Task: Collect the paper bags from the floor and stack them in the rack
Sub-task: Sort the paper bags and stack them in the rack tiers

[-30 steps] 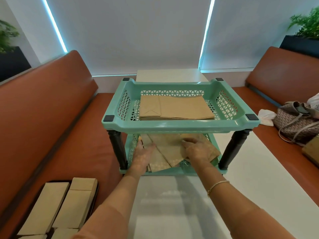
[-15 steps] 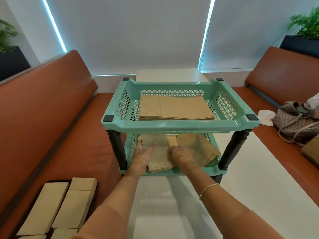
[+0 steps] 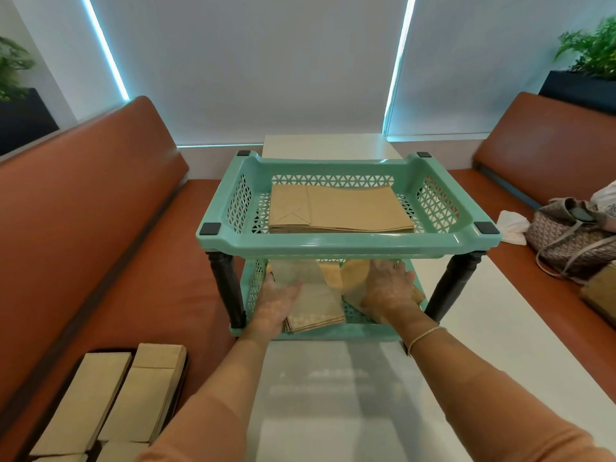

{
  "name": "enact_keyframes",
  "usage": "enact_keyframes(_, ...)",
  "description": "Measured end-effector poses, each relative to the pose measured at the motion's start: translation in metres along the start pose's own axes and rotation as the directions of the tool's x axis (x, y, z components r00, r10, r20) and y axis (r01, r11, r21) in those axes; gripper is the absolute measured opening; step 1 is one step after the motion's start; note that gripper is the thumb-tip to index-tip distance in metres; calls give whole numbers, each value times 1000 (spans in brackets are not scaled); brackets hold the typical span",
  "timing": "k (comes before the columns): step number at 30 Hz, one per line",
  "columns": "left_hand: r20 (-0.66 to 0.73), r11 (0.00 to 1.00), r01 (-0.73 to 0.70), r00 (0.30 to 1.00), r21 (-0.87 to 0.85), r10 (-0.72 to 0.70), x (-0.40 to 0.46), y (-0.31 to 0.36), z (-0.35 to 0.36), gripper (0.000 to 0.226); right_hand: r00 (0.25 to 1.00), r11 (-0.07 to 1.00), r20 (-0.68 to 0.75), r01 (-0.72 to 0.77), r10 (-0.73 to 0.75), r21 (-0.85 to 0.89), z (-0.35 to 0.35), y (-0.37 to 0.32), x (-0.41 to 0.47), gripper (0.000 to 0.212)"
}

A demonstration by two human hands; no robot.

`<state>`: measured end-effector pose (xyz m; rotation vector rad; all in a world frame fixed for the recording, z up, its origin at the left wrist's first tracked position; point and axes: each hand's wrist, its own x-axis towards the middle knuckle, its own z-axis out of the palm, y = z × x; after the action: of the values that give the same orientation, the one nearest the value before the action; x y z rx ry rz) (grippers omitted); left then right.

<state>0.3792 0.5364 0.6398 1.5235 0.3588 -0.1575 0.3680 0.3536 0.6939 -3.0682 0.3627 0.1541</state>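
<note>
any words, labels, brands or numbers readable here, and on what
None can be read.
Paper bags in the top tray: plain brown, no print.
Bags in the lower tray: plain, partly hidden by both hands.
Bags on the seat: plain.
Green rack: no label visible.
Patterned handbag: repeating motif, too small to read as text.
White bag behind it: faint marks, too blurred to read.

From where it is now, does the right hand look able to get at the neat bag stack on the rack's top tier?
Probably yes. The right hand is in the lower tier; after drawing back, the bag stack lies uncovered in the open top tier.
</note>
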Motion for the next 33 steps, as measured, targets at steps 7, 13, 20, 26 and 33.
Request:
enact_keyframes(7, -6, 1000, -7, 1000, 12, 7, -3, 3, 2, 41, 997, 998, -75, -33, 36, 45, -8, 2, -4, 26)
enact_keyframes(13, -12, 1000, -7, 1000, 14, 7, -3, 3, 1, 50, 985, 939, -155, -15, 73, 343, -19, 16, -10, 21)
enact_keyframes(20, 7, 999, -44, 999, 22, 44, -7, 5, 2, 49, 958, 537, 156, -265, 240, 801, -21, 0, -14, 21)
enact_keyframes(26, 3, 999, -40, 999, 13, 40, -12, 11, 5, 44, 922, 311, 383, -378, 48, 872, 2, -41, -31, 23)
enact_keyframes(33, -36, 950, 59, 997, -307, -74, -18, 33, 17, 27, 902, 44, 414, -412, -122, 910, -4, -39, -32, 19)
